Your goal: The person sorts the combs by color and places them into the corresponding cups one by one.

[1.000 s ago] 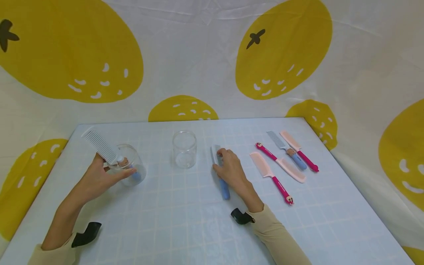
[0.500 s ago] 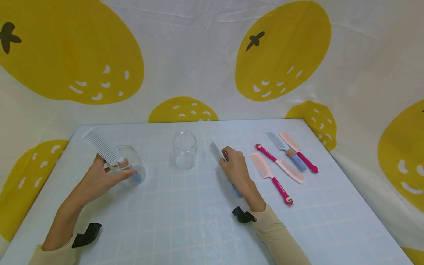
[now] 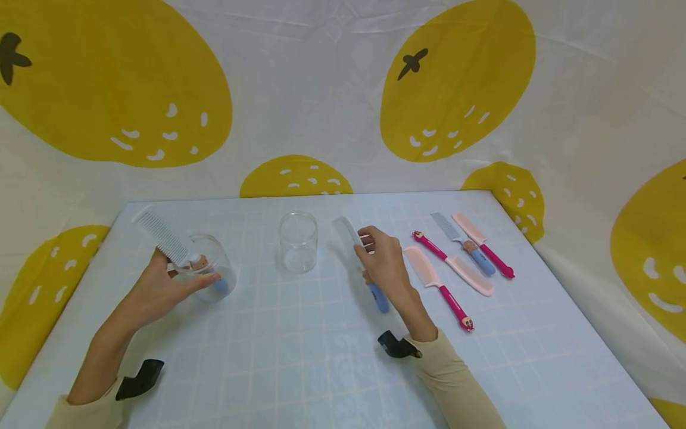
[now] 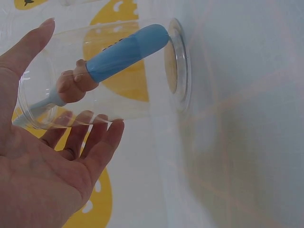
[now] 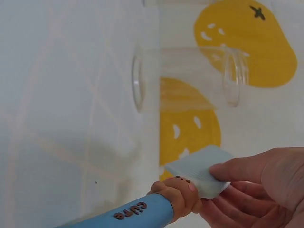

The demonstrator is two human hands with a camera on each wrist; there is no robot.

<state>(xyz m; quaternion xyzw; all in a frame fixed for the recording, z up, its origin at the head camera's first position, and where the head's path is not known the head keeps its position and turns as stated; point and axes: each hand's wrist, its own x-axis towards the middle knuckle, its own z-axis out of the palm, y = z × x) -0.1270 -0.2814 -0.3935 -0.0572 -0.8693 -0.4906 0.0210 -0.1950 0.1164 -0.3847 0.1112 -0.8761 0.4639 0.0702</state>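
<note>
My left hand [image 3: 161, 292] holds a clear glass cup [image 3: 225, 271] near its rim, at the table's left. A blue comb [image 3: 163, 237] leans inside it, teeth up and out over the rim; its blue handle and brown bear figure show through the glass in the left wrist view. My right hand [image 3: 387, 265] pinches a second blue comb [image 5: 137, 209] by its pale toothed part, just above the bear figure. That comb slants, teeth toward the far side and handle toward me, with its shadow on the table to the left. A second glass cup [image 3: 298, 243] stands upright between my hands.
On the right of the table [image 3: 300, 381] lie several pink combs with magenta handles, one nearest me [image 3: 426, 268], and another blue comb [image 3: 479, 259] with a bear figure. A white cloth [image 3: 300, 77] with yellow fruit prints hangs behind the table.
My right hand has lifted the blue comb from the table and tilted it, its toothed end swinging left and away. My left hand, its cup and the comb in it stay put.
</note>
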